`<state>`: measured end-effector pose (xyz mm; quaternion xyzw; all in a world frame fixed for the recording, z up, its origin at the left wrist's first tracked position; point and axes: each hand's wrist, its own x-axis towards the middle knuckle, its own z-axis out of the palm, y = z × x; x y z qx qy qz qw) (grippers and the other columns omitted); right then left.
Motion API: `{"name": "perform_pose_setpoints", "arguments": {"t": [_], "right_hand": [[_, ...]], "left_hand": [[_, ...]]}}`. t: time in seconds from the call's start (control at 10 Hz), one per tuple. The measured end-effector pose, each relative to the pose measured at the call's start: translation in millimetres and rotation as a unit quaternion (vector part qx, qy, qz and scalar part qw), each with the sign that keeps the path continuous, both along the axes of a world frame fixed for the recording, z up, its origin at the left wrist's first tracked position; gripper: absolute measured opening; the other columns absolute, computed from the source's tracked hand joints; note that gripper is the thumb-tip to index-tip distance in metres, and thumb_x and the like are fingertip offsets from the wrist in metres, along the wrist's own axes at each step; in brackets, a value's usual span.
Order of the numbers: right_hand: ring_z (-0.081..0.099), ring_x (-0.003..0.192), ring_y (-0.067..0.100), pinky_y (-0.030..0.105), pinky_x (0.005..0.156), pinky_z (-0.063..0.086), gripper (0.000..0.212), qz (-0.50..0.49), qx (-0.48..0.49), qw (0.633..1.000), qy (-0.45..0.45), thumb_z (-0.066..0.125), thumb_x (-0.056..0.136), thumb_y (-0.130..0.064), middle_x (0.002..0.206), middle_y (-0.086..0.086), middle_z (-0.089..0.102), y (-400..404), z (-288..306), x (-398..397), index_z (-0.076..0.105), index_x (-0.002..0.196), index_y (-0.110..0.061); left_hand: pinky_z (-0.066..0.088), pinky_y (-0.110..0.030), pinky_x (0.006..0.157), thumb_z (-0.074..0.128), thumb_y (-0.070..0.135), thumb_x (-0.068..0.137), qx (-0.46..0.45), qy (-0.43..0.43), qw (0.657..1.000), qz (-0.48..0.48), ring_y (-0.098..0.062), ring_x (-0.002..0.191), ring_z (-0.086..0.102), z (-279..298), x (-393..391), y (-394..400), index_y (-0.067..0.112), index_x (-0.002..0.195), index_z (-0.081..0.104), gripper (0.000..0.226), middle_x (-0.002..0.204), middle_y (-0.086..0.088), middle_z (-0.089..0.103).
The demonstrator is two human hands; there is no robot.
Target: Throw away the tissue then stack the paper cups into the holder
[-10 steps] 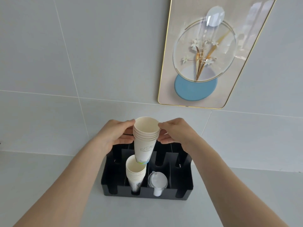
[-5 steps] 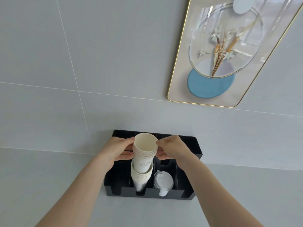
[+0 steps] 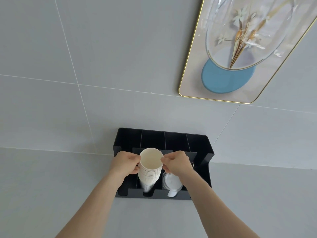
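A black cup holder [image 3: 202, 148] with several slots stands on the grey counter against the wall. In its second slot from the left sits one tall stack of white paper cups [image 3: 150, 170], mouth up. My left hand [image 3: 126, 163] grips the left side of the stack's top rims, and my right hand [image 3: 178, 163] pinches the right side. The stack's lower part is hidden behind the holder's front wall. No tissue is in view.
White plastic lids [image 3: 172, 184] fill the slot just right of the cups. A gold-framed picture [image 3: 240, 54] hangs on the tiled wall up and to the right. The grey counter [image 3: 51, 194] spreads out on both sides of the holder.
Both hands lowered the held cups down into the cups standing in the slot, and the two stacks merged into one. The camera tilted down and nearer.
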<state>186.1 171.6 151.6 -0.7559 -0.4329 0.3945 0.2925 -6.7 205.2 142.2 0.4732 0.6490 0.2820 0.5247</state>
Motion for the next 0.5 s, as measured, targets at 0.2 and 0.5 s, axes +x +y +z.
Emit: {"name": "perform_pose_setpoints", "arguments": {"t": [0.2, 0.5], "right_hand": [[0.077, 0.084, 0.025, 0.04, 0.085, 0.064, 0.014, -0.013, 0.017, 1.0, 0.006, 0.07, 0.093, -0.024, 0.083, 0.008, 0.08, -4, -4, -1, 0.08, 0.102, -0.019], [0.037, 0.06, 0.017, 0.029, 0.058, 0.035, 0.047, 0.052, -0.006, 0.992, -0.116, 0.055, 0.094, -0.041, 0.064, 0.006, 0.04, -20, -3, 4, 0.044, 0.063, -0.008]], "left_hand": [[0.065, -0.044, 0.084, 0.064, 0.015, 0.097, 0.026, -0.002, 1.0, 0.007, -0.024, 0.08, 0.077, -3, 2, -5, 0.01, 0.103, 0.077, 0.014, 0.091, -0.004, 0.076], [0.054, -0.039, 0.084, 0.045, 0.045, 0.101, 0.048, 0.165, 0.983, -0.06, -0.024, 0.088, 0.067, 3, -2, -18, 0.022, 0.071, 0.058, 0.039, 0.085, -0.005, 0.07]]}}
